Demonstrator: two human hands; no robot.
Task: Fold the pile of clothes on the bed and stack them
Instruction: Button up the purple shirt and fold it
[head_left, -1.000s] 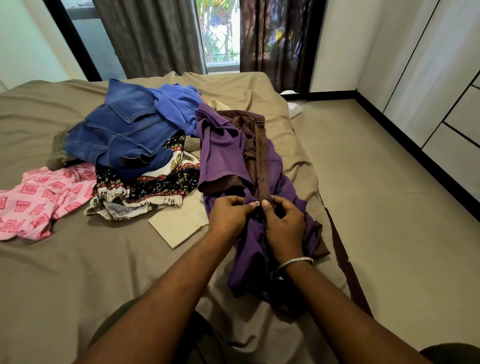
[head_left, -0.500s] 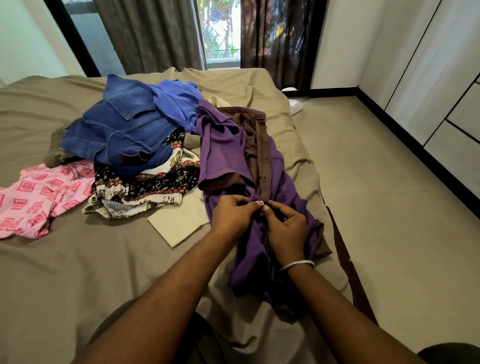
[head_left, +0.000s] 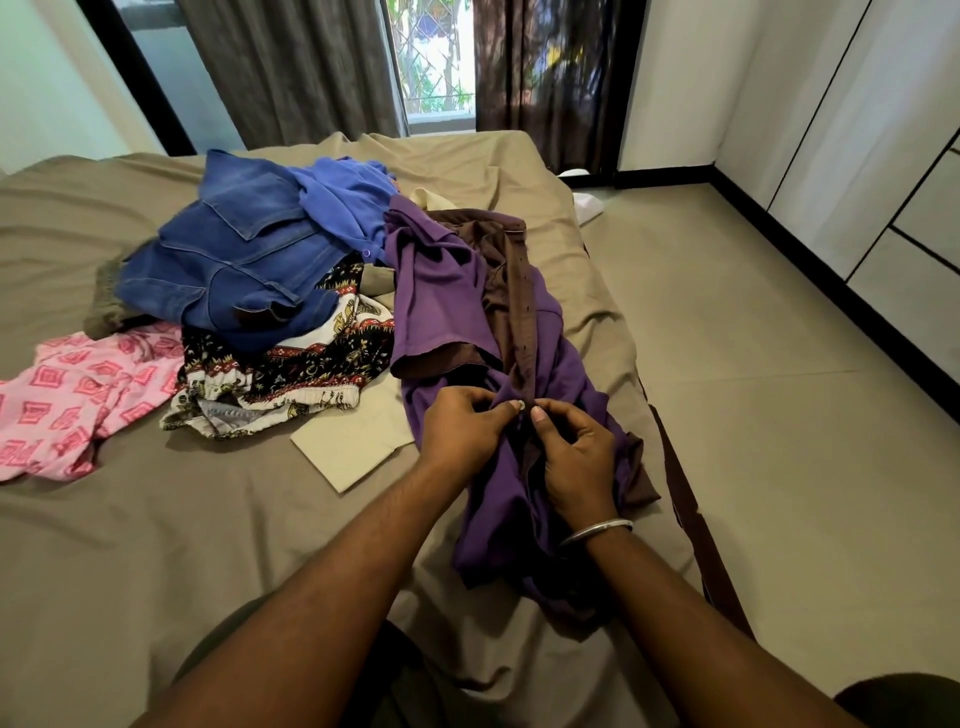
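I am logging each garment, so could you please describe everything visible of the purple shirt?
The purple shirt is soft, matte fabric with a brown button strip and brown lining. It lies crumpled lengthwise along the bed edge, unfolded, beside the pile. The left hand and right hand pinch its strip together.

Purple shirt (head_left: 441, 291) brown-lined; blue denim jacket (head_left: 234, 260); pink diamond-print garment (head_left: 72, 395); khaki bedsheet (head_left: 156, 545).

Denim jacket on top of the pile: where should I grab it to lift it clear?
Judging by its pose, grip the denim jacket at its far collar edge, reaching from the left. It lies topmost, with its right side against the blue shirt. Both hands are pinching the purple shirt.
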